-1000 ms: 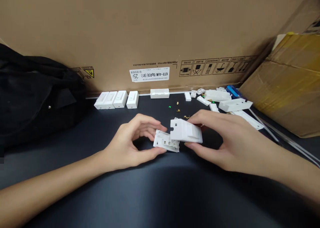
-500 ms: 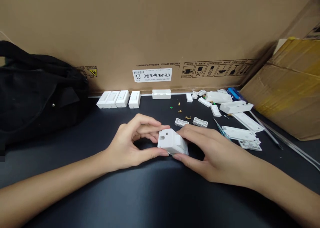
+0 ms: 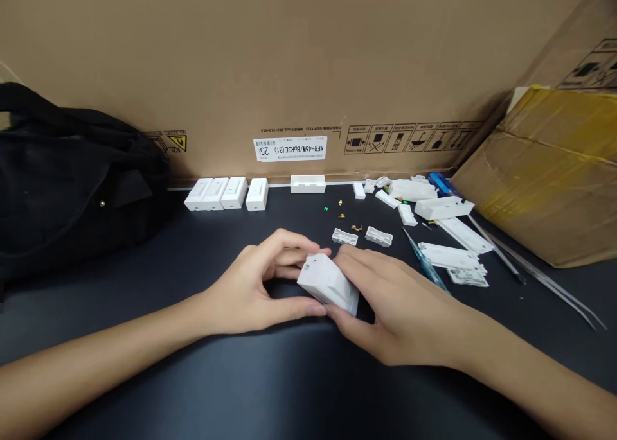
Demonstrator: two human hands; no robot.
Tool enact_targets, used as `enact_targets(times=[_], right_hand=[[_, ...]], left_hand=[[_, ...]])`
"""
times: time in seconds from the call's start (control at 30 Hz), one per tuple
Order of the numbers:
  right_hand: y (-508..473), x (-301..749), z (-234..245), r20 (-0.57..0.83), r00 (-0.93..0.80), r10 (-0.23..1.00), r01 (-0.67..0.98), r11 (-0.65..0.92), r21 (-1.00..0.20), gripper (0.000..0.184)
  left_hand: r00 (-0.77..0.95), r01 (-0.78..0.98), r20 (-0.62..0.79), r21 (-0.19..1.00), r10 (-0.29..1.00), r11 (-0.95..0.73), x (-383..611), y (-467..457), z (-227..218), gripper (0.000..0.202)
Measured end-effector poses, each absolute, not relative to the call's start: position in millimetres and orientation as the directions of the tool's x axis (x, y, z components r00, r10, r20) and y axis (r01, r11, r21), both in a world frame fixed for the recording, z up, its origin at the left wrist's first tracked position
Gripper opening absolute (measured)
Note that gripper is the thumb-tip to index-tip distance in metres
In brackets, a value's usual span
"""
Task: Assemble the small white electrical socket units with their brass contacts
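A small white plastic housing (image 3: 326, 283) lies low over the dark tabletop (image 3: 289, 376), gripped from both sides. My left hand (image 3: 260, 292) pinches its left end between thumb and fingers. My right hand (image 3: 400, 311) wraps its right end, with fingers across the top and the thumb underneath. The cover sits closed on the base, tilted down to the right. Two small white inserts (image 3: 344, 237) (image 3: 378, 236) lie just behind my hands.
A row of finished white housings (image 3: 226, 193) lines the big cardboard box's (image 3: 289, 74) foot. Loose white covers (image 3: 443, 207), brass bits (image 3: 357, 227) and a blue tool (image 3: 427, 268) lie at the right. A black bag (image 3: 67, 183) fills the left, and a taped carton (image 3: 544, 176) stands at the right.
The white cover in my right hand came down onto the base in my left hand; the two halves now sit together. My right hand shifted left, uncovering parts behind it.
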State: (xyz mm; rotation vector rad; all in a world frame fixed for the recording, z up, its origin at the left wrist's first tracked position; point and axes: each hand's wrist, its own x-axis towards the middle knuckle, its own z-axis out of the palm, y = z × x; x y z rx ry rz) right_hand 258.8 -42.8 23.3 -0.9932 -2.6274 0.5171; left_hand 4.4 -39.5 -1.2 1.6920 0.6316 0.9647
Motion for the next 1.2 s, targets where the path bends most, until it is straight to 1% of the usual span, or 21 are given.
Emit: enact_targets(times=[0.1,0.2,0.27,0.43,0.5,0.6,0.67,0.73,0.9,1.0,1.07,1.2], right_hand=[[-44.4,255.5,20.4,0.178,-0.718,0.673,0.583,0.721,-0.376,0.02],[-43.7,254.8,17.8,0.172,-0.718,0.674,0.594,0.723,-0.352,0.025],[-42.4,255.4,17.0,0.156,-0.718,0.679,0.609,0.721,-0.331,0.028],[-39.3,258.5,20.7,0.101,-0.706,0.701,0.656,0.7,-0.28,0.028],[-37.2,260.3,23.9,0.064,-0.689,0.722,0.675,0.671,-0.308,0.029],[-31.5,263.9,27.9,0.009,-0.659,0.752,0.675,0.597,-0.434,0.03],[-27.0,266.8,29.5,0.002,-0.65,0.76,0.651,0.558,-0.514,0.032],[-23.6,269.5,30.5,0.015,-0.651,0.759,0.627,0.549,-0.553,0.034],[-23.9,273.5,33.0,0.077,-0.681,0.729,0.549,0.576,-0.606,0.042],[-26.8,273.6,33.0,0.139,-0.682,0.718,0.503,0.598,-0.624,0.045],[-28.2,273.1,32.3,0.173,-0.684,0.709,0.486,0.619,-0.616,0.043],[-29.0,271.0,31.9,0.198,-0.692,0.695,0.468,0.639,-0.611,0.041]], left_hand=[[0.59,0.009,0.18,0.973,0.787,-0.23,3.8,-37.7,3.3,0.046],[0.6,0.038,0.101,0.987,0.793,-0.155,3.1,-35.1,6.3,0.04],[0.604,0.041,0.066,0.993,0.794,-0.113,2.8,-33.5,7.4,0.038],[0.612,0.035,0.013,0.998,0.791,-0.044,1.3,-29.4,9.2,0.035],[0.617,-0.003,0.033,0.999,0.786,-0.04,-0.1,-27.7,9.2,0.036],[0.62,-0.071,0.079,0.996,0.781,-0.044,-2.6,-25.4,7.8,0.033],[0.618,-0.105,0.09,0.994,0.781,-0.032,-4.0,-24.2,6.2,0.03],[0.612,-0.138,0.102,0.99,0.784,-0.021,-5.3,-23.2,4.9,0.029],[0.623,-0.186,0.111,0.982,0.774,0.009,-9.0,-22.4,6.2,0.032],[0.667,-0.193,0.083,0.979,0.741,0.064,-11.3,-22.0,8.3,0.039],[0.682,-0.178,0.067,0.981,0.729,0.076,-12.5,-21.3,8.8,0.042],[0.661,-0.098,0.047,0.995,0.749,0.024,-13.6,-20.2,7.8,0.041]])
